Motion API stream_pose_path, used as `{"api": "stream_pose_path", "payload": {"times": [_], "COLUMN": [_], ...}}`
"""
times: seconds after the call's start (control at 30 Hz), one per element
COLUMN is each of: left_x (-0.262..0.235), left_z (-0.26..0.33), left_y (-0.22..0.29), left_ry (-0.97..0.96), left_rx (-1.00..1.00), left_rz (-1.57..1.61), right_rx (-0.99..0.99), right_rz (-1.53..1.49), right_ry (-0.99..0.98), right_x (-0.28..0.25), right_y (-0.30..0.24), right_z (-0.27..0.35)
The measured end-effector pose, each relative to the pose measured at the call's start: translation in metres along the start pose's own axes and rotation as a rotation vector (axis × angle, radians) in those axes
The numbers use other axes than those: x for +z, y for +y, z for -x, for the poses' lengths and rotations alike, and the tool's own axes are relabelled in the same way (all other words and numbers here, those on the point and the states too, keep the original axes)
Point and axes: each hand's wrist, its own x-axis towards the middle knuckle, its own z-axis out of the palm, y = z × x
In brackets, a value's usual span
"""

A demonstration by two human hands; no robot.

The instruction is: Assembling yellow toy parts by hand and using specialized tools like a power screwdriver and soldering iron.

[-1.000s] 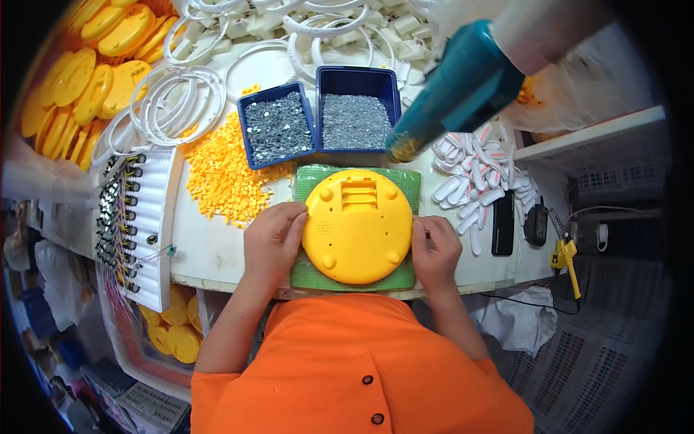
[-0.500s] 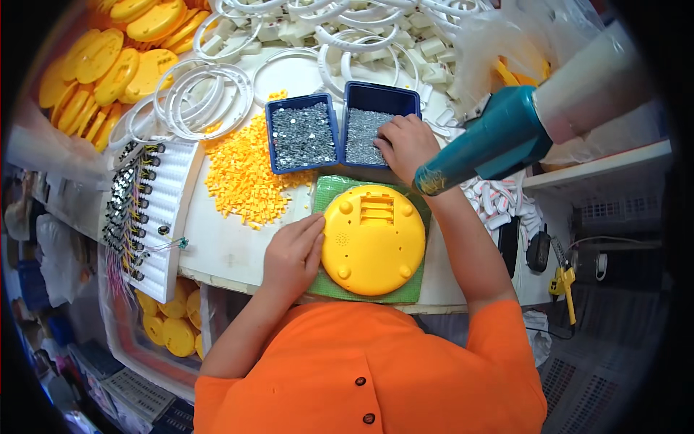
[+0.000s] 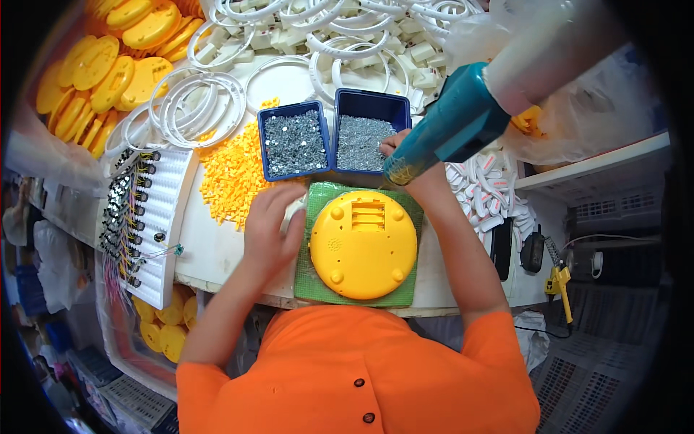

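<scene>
Left hand (image 3: 271, 230) lies flat, fingers loosely spread, on the bench touching the green mat (image 3: 309, 271) under the round yellow housing (image 3: 363, 244). Right hand (image 3: 396, 145) dips into the right blue screw tray (image 3: 370, 108), mostly hidden behind the teal hanging screwdriver (image 3: 448, 134), so can't tell its grip.

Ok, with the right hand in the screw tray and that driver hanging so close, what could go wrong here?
The right hand picks in the right blue tray of small grey screws beside the hanging teal power screwdriver; a knock might spill them. The round yellow plastic housing lies unheld on the green mat; the left hand is beside it, so it could shift.
</scene>
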Motion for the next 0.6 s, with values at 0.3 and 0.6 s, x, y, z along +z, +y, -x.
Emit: {"api": "stream_pose_path", "payload": {"times": [0.3,0.6], "left_x": [0.072,0.069], "left_z": [-0.118,-0.126], "left_y": [-0.037,-0.038], "left_ry": [-0.256,-0.197], "left_rx": [0.316,0.28], "left_rz": [-0.462,-0.127], "right_rx": [0.084,0.605], "right_rz": [-0.025,-0.52], "right_ry": [0.052,-0.081], "right_x": [-0.076,-0.096], "right_y": [-0.064,-0.115], "right_z": [0.062,0.191]}}
